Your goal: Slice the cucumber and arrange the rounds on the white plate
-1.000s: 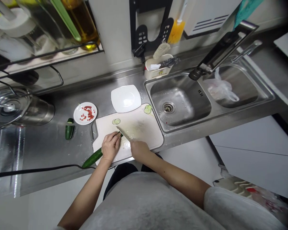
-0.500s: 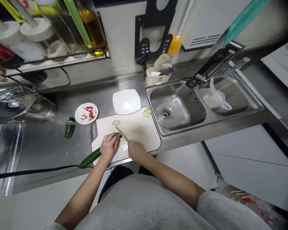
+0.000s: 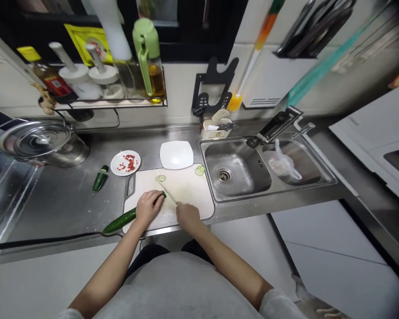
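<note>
A long green cucumber (image 3: 120, 221) lies slantwise over the left edge of the white cutting board (image 3: 189, 188). My left hand (image 3: 148, 206) is closed over it near its cut end. In my right hand (image 3: 188, 215) is a knife (image 3: 169, 194), its handle hidden by my fingers and its blade beside the cut end. Beyond the knife tip lie a few thin cucumber slices (image 3: 160, 178) on the board. More slices (image 3: 200, 170) sit at the board's far right corner.
Behind the board is a white square plate (image 3: 176, 155). A small plate with chopped red bits (image 3: 128, 164) and a cucumber piece (image 3: 100, 181) are at the left. The sink (image 3: 239, 195) adjoins the board's right side. A black cable (image 3: 46, 239) runs along the front left.
The head view has tilted up, showing more of the shelf and wall. The knife blade has turned slightly beside the cucumber's cut end. Both hands keep their grip.
</note>
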`<action>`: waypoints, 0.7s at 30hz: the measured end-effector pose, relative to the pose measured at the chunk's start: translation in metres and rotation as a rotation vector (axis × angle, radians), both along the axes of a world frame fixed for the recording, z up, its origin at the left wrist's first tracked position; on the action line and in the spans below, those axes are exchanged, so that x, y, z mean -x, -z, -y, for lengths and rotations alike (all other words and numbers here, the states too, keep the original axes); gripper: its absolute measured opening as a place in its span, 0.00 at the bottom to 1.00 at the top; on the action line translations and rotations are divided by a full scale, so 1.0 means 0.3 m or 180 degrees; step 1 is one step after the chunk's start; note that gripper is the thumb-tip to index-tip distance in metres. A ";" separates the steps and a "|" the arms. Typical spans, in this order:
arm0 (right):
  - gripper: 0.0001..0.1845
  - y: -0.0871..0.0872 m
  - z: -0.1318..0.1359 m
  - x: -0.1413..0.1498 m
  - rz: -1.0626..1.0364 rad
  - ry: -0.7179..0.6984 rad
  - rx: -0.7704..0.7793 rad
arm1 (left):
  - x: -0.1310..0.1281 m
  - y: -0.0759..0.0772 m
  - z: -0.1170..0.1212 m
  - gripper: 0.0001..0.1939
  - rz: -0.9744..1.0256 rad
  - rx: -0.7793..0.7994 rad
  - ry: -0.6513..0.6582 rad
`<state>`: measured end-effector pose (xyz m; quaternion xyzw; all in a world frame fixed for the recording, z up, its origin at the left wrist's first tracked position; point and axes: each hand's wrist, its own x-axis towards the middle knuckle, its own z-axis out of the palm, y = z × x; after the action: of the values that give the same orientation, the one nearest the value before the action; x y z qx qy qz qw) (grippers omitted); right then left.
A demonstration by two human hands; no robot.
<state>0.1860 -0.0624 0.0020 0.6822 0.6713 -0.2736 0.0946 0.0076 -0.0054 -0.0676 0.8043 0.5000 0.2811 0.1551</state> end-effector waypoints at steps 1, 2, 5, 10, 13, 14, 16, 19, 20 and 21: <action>0.17 -0.004 0.007 -0.016 0.0134 -0.0009 -0.0078 | 0.001 -0.007 -0.001 0.15 0.0141 0.0071 -0.0127; 0.18 -0.008 0.013 -0.034 0.0273 -0.0011 -0.0168 | 0.002 -0.015 -0.005 0.16 0.0305 0.0134 -0.0320; 0.20 -0.019 0.030 -0.096 0.0651 0.0007 -0.0484 | -0.002 -0.048 -0.027 0.19 0.0742 0.0338 -0.0893; 0.22 -0.033 0.047 -0.178 0.0905 -0.0063 -0.1026 | -0.049 -0.117 -0.085 0.19 0.0694 0.0822 -0.0405; 0.23 -0.037 0.057 -0.203 0.0964 -0.0166 -0.1316 | -0.086 -0.151 -0.103 0.20 0.0348 0.0991 -0.0086; 0.23 -0.037 0.060 -0.208 0.0974 -0.0189 -0.1386 | -0.095 -0.159 -0.105 0.20 0.0220 0.1039 -0.0004; 0.23 -0.036 0.065 -0.217 0.0984 -0.0223 -0.1478 | -0.110 -0.171 -0.106 0.19 0.0019 0.1135 0.0174; 0.23 -0.027 0.073 -0.228 0.0986 -0.0245 -0.1540 | -0.126 -0.171 -0.104 0.16 -0.0002 0.1263 0.0391; 0.23 -0.020 0.076 -0.232 0.0987 -0.0247 -0.1542 | -0.131 -0.166 -0.103 0.15 0.0057 0.1280 0.0420; 0.23 -0.011 0.079 -0.235 0.0986 -0.0249 -0.1532 | -0.138 -0.159 -0.102 0.14 0.0132 0.1288 0.0436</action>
<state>0.2563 -0.0861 0.0053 0.6923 0.7204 0.0049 0.0418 0.0490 0.0253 -0.0198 0.7830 0.4871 0.1803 0.3423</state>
